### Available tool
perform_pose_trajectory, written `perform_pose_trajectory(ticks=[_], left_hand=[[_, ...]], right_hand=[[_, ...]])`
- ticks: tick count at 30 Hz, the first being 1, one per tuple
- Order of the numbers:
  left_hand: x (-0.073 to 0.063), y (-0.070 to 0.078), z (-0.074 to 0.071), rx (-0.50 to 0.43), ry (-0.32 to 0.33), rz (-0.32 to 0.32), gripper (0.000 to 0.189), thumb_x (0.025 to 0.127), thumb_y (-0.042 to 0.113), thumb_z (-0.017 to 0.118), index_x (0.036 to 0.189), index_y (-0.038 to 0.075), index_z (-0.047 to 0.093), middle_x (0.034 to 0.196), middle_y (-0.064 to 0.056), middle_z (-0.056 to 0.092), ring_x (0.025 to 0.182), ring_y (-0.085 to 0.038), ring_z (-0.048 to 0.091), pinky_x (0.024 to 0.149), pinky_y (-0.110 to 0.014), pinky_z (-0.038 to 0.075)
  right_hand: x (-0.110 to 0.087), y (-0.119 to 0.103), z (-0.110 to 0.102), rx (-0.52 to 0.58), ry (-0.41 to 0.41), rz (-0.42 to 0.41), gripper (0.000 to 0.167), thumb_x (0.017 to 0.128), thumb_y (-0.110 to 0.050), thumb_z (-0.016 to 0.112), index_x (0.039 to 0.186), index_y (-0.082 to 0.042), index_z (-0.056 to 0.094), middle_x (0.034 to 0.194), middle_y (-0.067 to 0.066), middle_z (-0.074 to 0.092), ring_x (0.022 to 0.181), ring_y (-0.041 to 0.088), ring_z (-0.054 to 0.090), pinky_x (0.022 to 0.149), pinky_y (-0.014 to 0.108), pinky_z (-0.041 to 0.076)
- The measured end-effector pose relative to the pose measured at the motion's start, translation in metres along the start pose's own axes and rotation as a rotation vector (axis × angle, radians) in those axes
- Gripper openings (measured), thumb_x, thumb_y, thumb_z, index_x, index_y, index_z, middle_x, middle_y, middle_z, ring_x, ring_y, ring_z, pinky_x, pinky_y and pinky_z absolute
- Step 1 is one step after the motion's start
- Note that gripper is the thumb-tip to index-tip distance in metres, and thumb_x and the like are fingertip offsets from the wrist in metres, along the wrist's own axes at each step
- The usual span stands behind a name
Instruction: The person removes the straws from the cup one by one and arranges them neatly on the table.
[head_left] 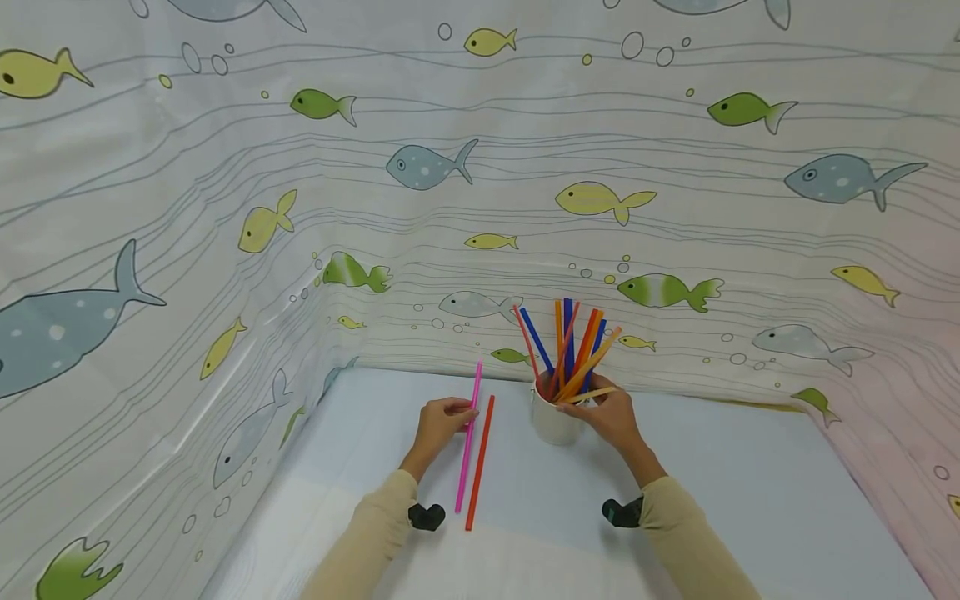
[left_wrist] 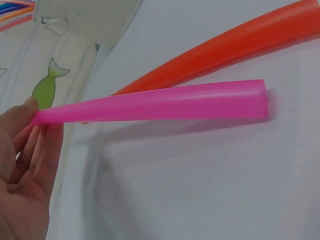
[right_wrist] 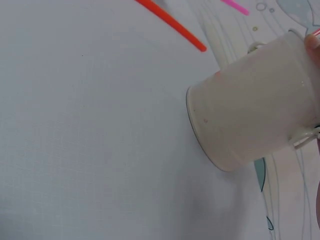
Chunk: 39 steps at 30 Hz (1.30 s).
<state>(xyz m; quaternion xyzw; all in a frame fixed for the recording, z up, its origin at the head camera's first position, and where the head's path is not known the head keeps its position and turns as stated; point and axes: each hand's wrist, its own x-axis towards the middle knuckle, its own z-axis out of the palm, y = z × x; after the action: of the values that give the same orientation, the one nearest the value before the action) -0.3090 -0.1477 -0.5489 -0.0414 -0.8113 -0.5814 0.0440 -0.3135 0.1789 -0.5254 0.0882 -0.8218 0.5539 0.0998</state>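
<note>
My left hand [head_left: 442,425] pinches a pink straw [head_left: 467,458] between thumb and fingertips. Beside it on the table lies a red-orange straw [head_left: 480,467], slanted nearly the same way. In the left wrist view the pink straw [left_wrist: 165,102] reaches from the fingertips of that hand [left_wrist: 30,165] toward the camera. A white metal bucket [head_left: 553,425] stands upright, full of red, blue and orange straws [head_left: 573,350]. At its right rim, my right hand [head_left: 617,417] has thumb and finger about a light orange straw [head_left: 596,394]. The right wrist view shows the bucket [right_wrist: 255,100] but only a fingertip.
A white cloth covers the table [head_left: 720,492]. Behind and to the left rises a fabric wall [head_left: 420,217] printed with fish, close behind the bucket. Small loop handles [right_wrist: 306,136] stick out from the bucket's sides.
</note>
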Motion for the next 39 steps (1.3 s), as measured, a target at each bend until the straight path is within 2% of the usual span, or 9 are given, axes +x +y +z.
perform_pose_trajectory(ticks=[4, 9, 11, 16, 21, 25, 32, 39], left_hand=[[-0.006, -0.01, -0.001, -0.011, 0.014, -0.006, 0.027, 0.085, 0.014, 0.078, 0.105, -0.003, 0.072, 0.091, -0.012, 0.072, 0.077, -0.02, 0.071, 0.067, -0.03, 0.059], [-0.01, -0.023, -0.001, 0.058, 0.041, -0.011, 0.027, 0.081, 0.018, 0.081, 0.101, 0.0, 0.074, 0.088, -0.008, 0.073, 0.075, -0.014, 0.069, 0.066, -0.025, 0.058], [-0.011, -0.025, -0.001, 0.081, 0.045, -0.005, 0.027, 0.081, 0.019, 0.081, 0.1, 0.001, 0.075, 0.087, -0.007, 0.073, 0.074, -0.013, 0.068, 0.066, -0.024, 0.058], [-0.014, -0.027, 0.0, 0.068, 0.041, -0.015, 0.026, 0.081, 0.019, 0.081, 0.099, 0.001, 0.075, 0.086, -0.007, 0.073, 0.072, -0.013, 0.067, 0.064, -0.025, 0.058], [-0.018, -0.032, 0.0, 0.073, 0.031, -0.048, 0.024, 0.083, 0.017, 0.08, 0.1, 0.0, 0.074, 0.082, -0.006, 0.071, 0.06, -0.012, 0.062, 0.056, -0.025, 0.056], [-0.018, -0.034, 0.002, 0.079, 0.031, -0.051, 0.023, 0.083, 0.016, 0.079, 0.1, 0.001, 0.074, 0.079, -0.006, 0.071, 0.055, -0.012, 0.059, 0.052, -0.024, 0.054], [-0.018, -0.032, 0.005, 0.078, 0.022, -0.036, 0.022, 0.082, 0.014, 0.079, 0.098, -0.001, 0.074, 0.08, -0.006, 0.071, 0.061, -0.014, 0.065, 0.058, -0.024, 0.057], [-0.016, -0.027, 0.007, 0.094, 0.011, -0.032, 0.02, 0.083, 0.016, 0.079, 0.095, 0.001, 0.074, 0.078, -0.005, 0.071, 0.062, -0.013, 0.065, 0.06, -0.024, 0.057]], right_hand=[[-0.001, 0.0, 0.001, 0.006, 0.002, -0.011, 0.072, 0.072, -0.038, 0.087, 0.13, -0.007, 0.06, 0.123, 0.009, 0.064, 0.118, 0.028, 0.058, 0.101, 0.044, 0.045], [-0.002, 0.002, 0.002, 0.001, -0.006, -0.008, 0.07, 0.073, -0.036, 0.087, 0.131, -0.007, 0.059, 0.123, 0.009, 0.064, 0.12, 0.028, 0.057, 0.101, 0.044, 0.045], [-0.002, 0.002, 0.002, 0.0, -0.003, -0.006, 0.07, 0.073, -0.035, 0.087, 0.131, -0.007, 0.059, 0.124, 0.009, 0.064, 0.121, 0.029, 0.056, 0.102, 0.044, 0.044], [-0.003, 0.002, 0.003, 0.011, 0.009, 0.0, 0.07, 0.072, -0.035, 0.087, 0.131, -0.008, 0.059, 0.124, 0.008, 0.064, 0.121, 0.029, 0.056, 0.102, 0.045, 0.044], [-0.005, 0.005, 0.006, 0.003, 0.002, 0.005, 0.07, 0.074, -0.035, 0.087, 0.132, -0.007, 0.059, 0.125, 0.009, 0.063, 0.12, 0.029, 0.056, 0.101, 0.045, 0.045], [-0.005, 0.004, 0.006, -0.002, 0.007, -0.003, 0.069, 0.074, -0.033, 0.087, 0.132, -0.007, 0.059, 0.124, 0.009, 0.063, 0.12, 0.029, 0.057, 0.1, 0.045, 0.045], [-0.002, 0.001, 0.003, -0.031, 0.008, 0.006, 0.069, 0.074, -0.035, 0.086, 0.131, -0.008, 0.059, 0.124, 0.009, 0.064, 0.119, 0.029, 0.057, 0.1, 0.045, 0.045], [0.0, 0.002, 0.001, -0.021, 0.011, -0.024, 0.071, 0.073, -0.037, 0.086, 0.131, -0.006, 0.059, 0.123, 0.009, 0.064, 0.118, 0.028, 0.058, 0.1, 0.044, 0.046]])
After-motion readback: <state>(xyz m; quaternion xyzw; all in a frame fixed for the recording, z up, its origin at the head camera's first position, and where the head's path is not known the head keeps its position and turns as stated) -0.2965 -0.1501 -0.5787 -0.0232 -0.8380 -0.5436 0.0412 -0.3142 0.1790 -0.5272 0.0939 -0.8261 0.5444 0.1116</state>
